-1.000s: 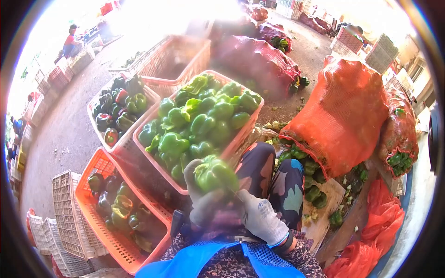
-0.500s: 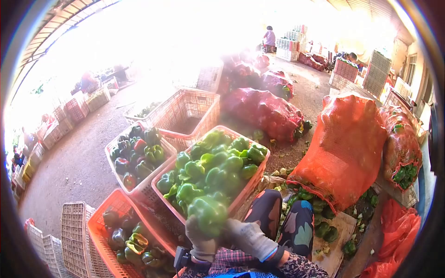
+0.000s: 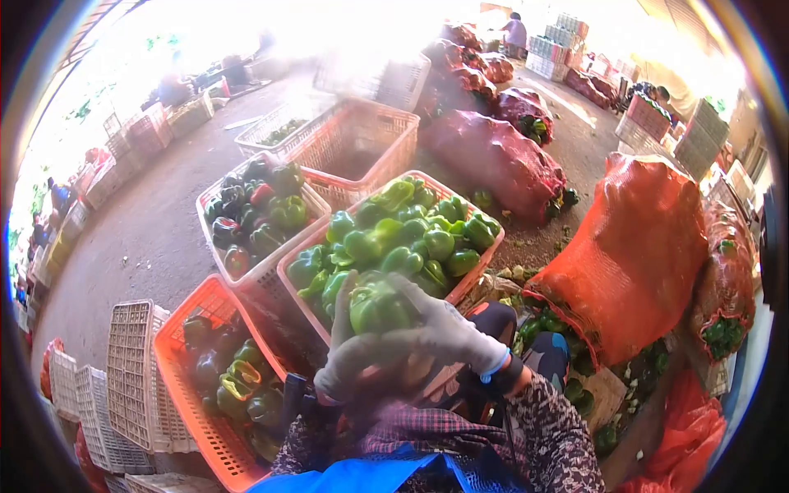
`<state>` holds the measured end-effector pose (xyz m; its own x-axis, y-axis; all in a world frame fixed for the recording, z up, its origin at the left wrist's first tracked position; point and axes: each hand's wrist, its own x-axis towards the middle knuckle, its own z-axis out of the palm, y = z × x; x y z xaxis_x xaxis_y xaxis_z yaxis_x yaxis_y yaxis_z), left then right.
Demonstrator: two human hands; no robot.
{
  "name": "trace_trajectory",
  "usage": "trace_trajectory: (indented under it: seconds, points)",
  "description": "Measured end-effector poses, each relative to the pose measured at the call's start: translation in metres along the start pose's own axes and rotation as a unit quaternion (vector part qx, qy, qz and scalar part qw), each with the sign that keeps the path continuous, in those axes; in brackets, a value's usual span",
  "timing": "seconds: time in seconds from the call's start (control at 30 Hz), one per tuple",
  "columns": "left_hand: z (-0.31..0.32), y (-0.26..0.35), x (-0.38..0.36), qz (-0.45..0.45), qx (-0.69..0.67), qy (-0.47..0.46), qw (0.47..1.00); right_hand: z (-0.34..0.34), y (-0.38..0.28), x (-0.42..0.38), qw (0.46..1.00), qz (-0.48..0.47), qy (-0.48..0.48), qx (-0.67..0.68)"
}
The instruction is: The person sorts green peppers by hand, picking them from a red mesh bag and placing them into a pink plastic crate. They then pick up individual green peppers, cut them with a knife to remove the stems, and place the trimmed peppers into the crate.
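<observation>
Between my gloved hands is a large green bell pepper (image 3: pixel 380 307), held upright over the near edge of a pink crate (image 3: pixel 306 306). My left hand (image 3: pixel 352 355) closes on its left side, and my right hand (image 3: pixel 450 330) wraps its right side with the thumb along the top. Both grey gloves are somewhat smeared by motion. Many green peppers (image 3: pixel 436 243) fill that crate just beyond my hands. To the left, a whitish crate (image 3: pixel 246 275) holds dark and reddish peppers. Nearer me, an orange crate (image 3: pixel 185 378) contains dark green peppers, one of them with a yellow-red patch.
A large orange mesh sack (image 3: pixel 629 255) lies on the right, with peppers spilling from its mouth. Red mesh sacks (image 3: pixel 493 160) lie farther back beside a pinkish crate (image 3: pixel 362 177) without peppers. Stacked crates (image 3: pixel 136 374) stand at left. A person (image 3: pixel 515 34) sits far off.
Both hands have lifted the bell pepper up and forward, from near my lap to the pink crate's near edge. My view has shifted, so the crates and sacks appear moved.
</observation>
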<state>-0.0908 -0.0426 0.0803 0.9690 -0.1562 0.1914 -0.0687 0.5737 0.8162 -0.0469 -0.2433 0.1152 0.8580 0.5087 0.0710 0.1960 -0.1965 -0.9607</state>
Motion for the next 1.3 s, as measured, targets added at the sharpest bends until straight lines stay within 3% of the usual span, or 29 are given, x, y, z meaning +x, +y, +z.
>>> trace_trajectory:
  seconds: [0.07,0.13,0.17,0.4,0.47,0.53,0.57,0.6,0.63,0.67,0.73,0.8,0.87,0.9,0.93,0.97,1.03,1.07,1.1,1.17,1.2,1.27,1.3]
  points:
    - [0.001,0.003,-0.002,-0.073,-0.095,0.024,0.993,-0.001,0.008,0.002,0.998,0.038,-0.037,0.041]
    - [-0.003,-0.006,-0.004,-0.136,0.066,0.076,0.986,0.007,0.014,-0.010,0.998,0.061,-0.009,0.028]
    - [0.003,-0.008,-0.005,-0.149,0.091,0.069,0.982,0.011,0.029,-0.011,0.999,0.031,-0.003,-0.045]
    - [-0.022,-0.022,-0.012,-0.191,0.228,0.017,0.954,-0.009,0.025,-0.030,0.984,0.128,-0.123,0.023]
    - [-0.018,-0.015,-0.006,-0.267,0.269,-0.024,0.925,-0.014,0.028,-0.034,0.977,0.149,-0.142,0.052]
    - [-0.022,-0.020,-0.007,-0.306,0.220,-0.023,0.926,-0.017,0.034,-0.037,0.961,0.200,-0.137,0.129]
    - [-0.031,-0.028,-0.010,-0.322,0.122,-0.055,0.937,-0.022,0.034,-0.040,0.928,0.255,-0.149,0.226]
    - [-0.038,-0.034,-0.012,-0.333,0.023,-0.087,0.939,-0.025,0.033,-0.041,0.928,0.255,-0.148,0.226]
    - [-0.039,-0.036,-0.017,-0.323,0.014,-0.095,0.942,-0.026,0.030,-0.043,0.910,0.285,-0.152,0.259]
    - [-0.037,-0.037,-0.022,-0.325,0.012,-0.095,0.941,-0.027,0.030,-0.046,0.890,0.315,-0.155,0.290]
    - [-0.028,-0.034,-0.024,-0.327,-0.152,-0.022,0.932,-0.022,0.040,-0.048,0.889,0.317,-0.149,0.294]
    - [-0.013,-0.034,-0.023,-0.211,-0.187,-0.009,0.959,-0.007,0.073,-0.055,0.846,0.233,-0.098,0.469]
    - [-0.017,-0.059,-0.029,-0.060,-0.185,0.068,0.979,0.001,0.052,-0.051,0.838,0.212,-0.045,0.500]
    - [-0.030,-0.064,-0.027,-0.088,-0.281,0.086,0.952,0.001,0.046,-0.047,0.824,0.212,-0.055,0.523]
    - [-0.033,-0.064,-0.023,-0.077,-0.486,0.143,0.859,0.000,0.040,-0.044,0.807,0.215,-0.065,0.546]
    - [-0.037,-0.060,-0.025,-0.066,-0.418,0.169,0.890,-0.002,0.034,-0.038,0.809,0.213,-0.068,0.544]
    - [-0.050,-0.056,-0.025,-0.002,-0.273,0.175,0.946,-0.013,0.025,-0.015,0.950,0.138,-0.047,0.276]
    - [-0.057,-0.058,-0.025,0.006,-0.276,0.180,0.944,-0.017,0.029,0.009,0.992,0.018,-0.005,0.129]
    - [-0.064,-0.058,-0.025,0.024,-0.240,0.171,0.955,-0.026,0.026,0.029,0.989,-0.125,0.063,-0.050]
    - [-0.066,-0.049,-0.030,0.033,-0.185,0.147,0.971,-0.021,-0.015,0.075,0.934,-0.178,0.173,-0.256]
    - [-0.050,-0.037,-0.022,0.076,-0.148,0.166,0.972,-0.015,-0.012,0.100,0.881,-0.232,0.204,-0.358]
    - [-0.054,-0.030,-0.028,0.042,-0.109,0.168,0.979,0.008,0.022,0.146,0.825,-0.244,0.170,-0.480]
    - [-0.056,-0.029,-0.029,0.031,-0.082,0.179,0.980,0.023,0.068,0.165,0.832,-0.203,0.091,-0.509]
